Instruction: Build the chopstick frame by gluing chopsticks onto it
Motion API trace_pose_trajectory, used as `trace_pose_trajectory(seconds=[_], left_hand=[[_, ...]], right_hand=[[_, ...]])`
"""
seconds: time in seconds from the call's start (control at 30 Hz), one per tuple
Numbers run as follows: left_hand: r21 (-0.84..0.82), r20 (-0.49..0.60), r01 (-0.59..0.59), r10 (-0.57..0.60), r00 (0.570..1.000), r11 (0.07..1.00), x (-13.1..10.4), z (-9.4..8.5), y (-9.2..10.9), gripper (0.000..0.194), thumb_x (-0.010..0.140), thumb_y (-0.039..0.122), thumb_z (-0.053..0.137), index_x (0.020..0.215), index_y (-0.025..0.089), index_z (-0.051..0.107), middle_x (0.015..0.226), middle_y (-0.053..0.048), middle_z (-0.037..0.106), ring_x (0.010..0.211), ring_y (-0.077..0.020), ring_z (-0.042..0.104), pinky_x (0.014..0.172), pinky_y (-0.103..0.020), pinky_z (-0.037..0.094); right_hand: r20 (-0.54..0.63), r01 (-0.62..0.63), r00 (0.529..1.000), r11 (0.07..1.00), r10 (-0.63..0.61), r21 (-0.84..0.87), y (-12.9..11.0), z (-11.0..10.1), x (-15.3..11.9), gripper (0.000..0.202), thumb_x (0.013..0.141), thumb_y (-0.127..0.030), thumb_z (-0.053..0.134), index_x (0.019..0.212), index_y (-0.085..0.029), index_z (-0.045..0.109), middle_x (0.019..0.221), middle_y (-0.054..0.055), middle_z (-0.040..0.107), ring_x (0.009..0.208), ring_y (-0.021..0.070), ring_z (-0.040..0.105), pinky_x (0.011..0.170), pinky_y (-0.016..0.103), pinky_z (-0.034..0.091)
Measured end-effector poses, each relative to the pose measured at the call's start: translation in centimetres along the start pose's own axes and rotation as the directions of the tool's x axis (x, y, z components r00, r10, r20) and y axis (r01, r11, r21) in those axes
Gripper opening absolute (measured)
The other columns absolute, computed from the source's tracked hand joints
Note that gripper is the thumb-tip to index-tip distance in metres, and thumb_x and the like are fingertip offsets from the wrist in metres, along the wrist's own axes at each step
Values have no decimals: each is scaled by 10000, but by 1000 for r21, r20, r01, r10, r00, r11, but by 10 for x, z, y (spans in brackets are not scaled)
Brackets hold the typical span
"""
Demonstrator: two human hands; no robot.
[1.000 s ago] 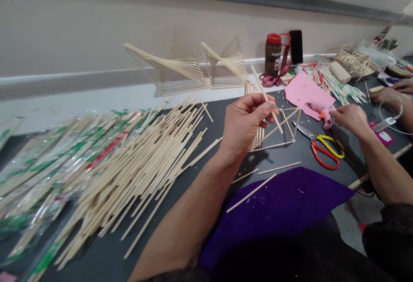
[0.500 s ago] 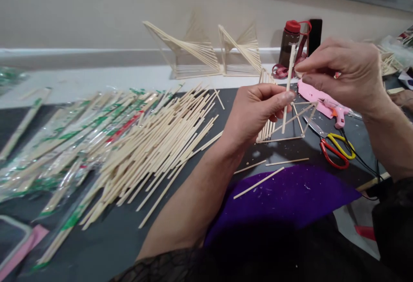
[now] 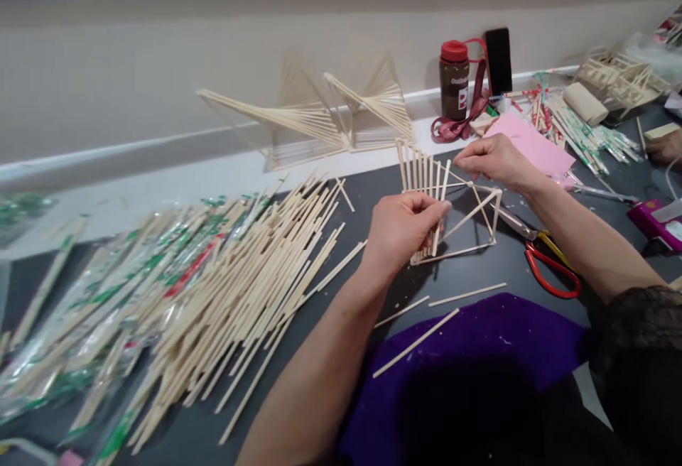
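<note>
A small frame of wooden sticks (image 3: 469,217) stands on the dark table, with a row of upright sticks along its left side. My left hand (image 3: 402,228) pinches one wooden stick (image 3: 440,207) and holds it against that row. My right hand (image 3: 493,160) grips the frame's top edge with closed fingertips, steadying it. A large heap of loose bamboo sticks (image 3: 256,267) lies to the left of my left arm.
Red and yellow scissors (image 3: 548,271) lie right of the frame. Wrapped chopstick packets (image 3: 106,295) cover the far left. Two finished stick models (image 3: 320,118), a red-capped bottle (image 3: 454,81), pink paper (image 3: 533,145) and a purple cloth (image 3: 479,352) surround the work. Another person's hand (image 3: 663,146) rests at the right edge.
Both hands came down from mid-air to the frame. The stick went from being held between both hands to being set against the upright row; my right hand let it go and took the frame's top.
</note>
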State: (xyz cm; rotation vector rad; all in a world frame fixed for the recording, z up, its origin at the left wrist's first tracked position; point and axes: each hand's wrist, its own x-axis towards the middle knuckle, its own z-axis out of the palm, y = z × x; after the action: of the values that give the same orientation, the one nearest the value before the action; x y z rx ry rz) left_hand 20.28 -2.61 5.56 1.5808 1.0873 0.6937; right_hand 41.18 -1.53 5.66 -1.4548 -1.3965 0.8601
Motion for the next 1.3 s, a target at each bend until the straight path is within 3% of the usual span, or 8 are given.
trace_pose_trajectory(seconds=[0.27, 0.53, 0.63, 0.77, 0.83, 0.93, 1.07, 1.3], left_hand=[[231, -98, -119, 145, 985, 966, 2, 4, 8, 219, 763, 369, 699, 606, 219, 677, 485, 30, 616, 417, -113, 505, 440, -238, 372], [370, -118, -211, 271, 955, 905, 4, 10, 9, 198, 776, 355, 693, 616, 237, 689, 497, 37, 601, 518, -137, 548, 498, -251, 367], [369, -141, -245, 315, 939, 896, 3, -4, 16, 227, 768, 397, 723, 608, 240, 689, 491, 45, 580, 501, -124, 508, 510, -257, 361], [249, -358, -153, 237, 903, 956, 10, -43, 11, 372, 817, 525, 679, 595, 226, 677, 461, 37, 529, 451, -104, 429, 492, -262, 340], [169, -311, -4, 57, 949, 986, 16, -57, -2, 391, 724, 572, 751, 581, 218, 665, 499, 4, 604, 471, -117, 486, 485, -256, 365], [131, -81, 123, -113, 990, 984, 23, -60, -22, 451, 604, 623, 804, 719, 193, 736, 699, -75, 729, 660, -187, 641, 547, -264, 465], [-81, 72, 133, -127, 989, 988, 27, -44, -29, 536, 543, 615, 836, 825, 169, 740, 860, -113, 755, 792, -210, 684, 606, -264, 516], [-302, 221, 191, -127, 967, 934, 45, -26, -30, 470, 589, 594, 802, 785, 178, 707, 750, -84, 732, 700, -203, 699, 575, -277, 524]], right_hand=[[205, -140, 974, 968, 97, 207, -13, 3, -1, 114, 699, -216, 688, 621, -134, 671, 523, -18, 601, 429, 46, 481, 389, 180, 256], [241, -160, 964, 972, 116, 174, -9, 4, -1, 215, 738, -309, 772, 671, -140, 657, 562, -17, 596, 495, 49, 497, 442, 185, 321], [191, -152, 975, 970, 115, 189, -10, 6, 2, 215, 772, -304, 758, 691, -138, 648, 580, -18, 585, 501, 46, 507, 445, 183, 321], [145, -184, 978, 950, 151, 253, -6, 3, 7, 207, 814, -298, 723, 699, -145, 643, 573, -17, 586, 473, 42, 500, 416, 175, 295], [163, -207, 972, 948, 170, 242, -2, 2, 10, 216, 805, -285, 734, 669, -150, 636, 563, -12, 599, 462, 45, 497, 405, 176, 295], [196, -224, 963, 957, 187, 186, 2, 4, 11, 231, 785, -249, 755, 615, -154, 630, 558, -1, 620, 467, 51, 514, 415, 179, 320], [225, -232, 954, 963, 198, 139, 3, 9, 11, 203, 761, -206, 772, 601, -151, 658, 563, 7, 637, 492, 65, 541, 453, 188, 359], [283, -245, 940, 955, 191, 169, 9, 12, 11, 226, 784, -198, 760, 582, -146, 672, 543, -5, 646, 475, 53, 526, 473, 173, 365]])
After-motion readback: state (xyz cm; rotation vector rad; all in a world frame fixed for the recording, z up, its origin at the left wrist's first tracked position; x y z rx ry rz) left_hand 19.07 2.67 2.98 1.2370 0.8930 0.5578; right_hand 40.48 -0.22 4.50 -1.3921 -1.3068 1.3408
